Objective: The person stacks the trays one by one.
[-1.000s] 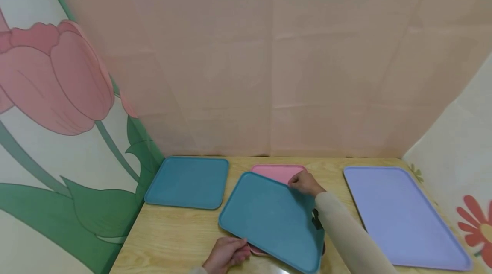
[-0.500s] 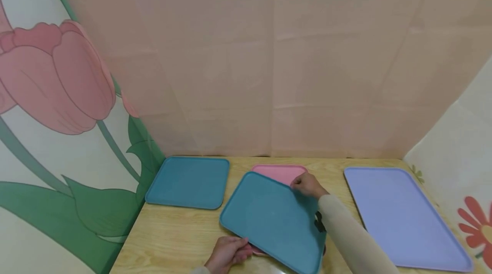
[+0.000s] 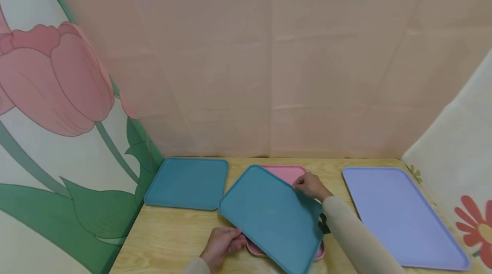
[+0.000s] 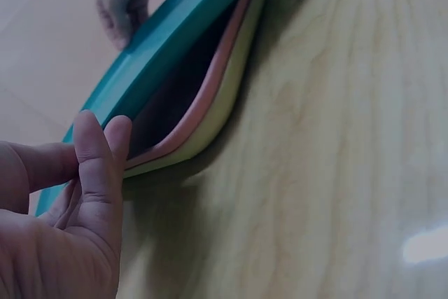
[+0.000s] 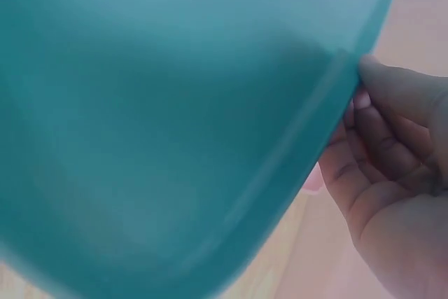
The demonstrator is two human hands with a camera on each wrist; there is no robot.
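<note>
Both hands hold a teal rectangular tray (image 3: 273, 218), turned at an angle over a stack of trays. My left hand (image 3: 224, 244) pinches its near left edge between thumb and fingers. On the far right edge, the thumb and fingers of my right hand (image 3: 310, 185) grip the rim, as the right wrist view shows with this hand (image 5: 399, 152) close up. Beneath, a pink tray (image 3: 286, 173) shows at the back, and its rim peeks out in front. In the left wrist view a pink rim (image 4: 203, 106) lies on a yellow-green rim (image 4: 227, 103), with a gap under the teal tray.
A second teal tray (image 3: 187, 183) lies flat at the back left of the wooden table (image 3: 165, 240). A large lavender tray (image 3: 403, 216) lies along the right side. A beige sheet (image 3: 269, 60) hangs behind, with a flowered wall covering (image 3: 57, 86) at the left.
The held teal tray has turned slightly clockwise, its far left corner moving away from me. My left hand has shifted a little forward and left. More of the pink rim shows in front.
</note>
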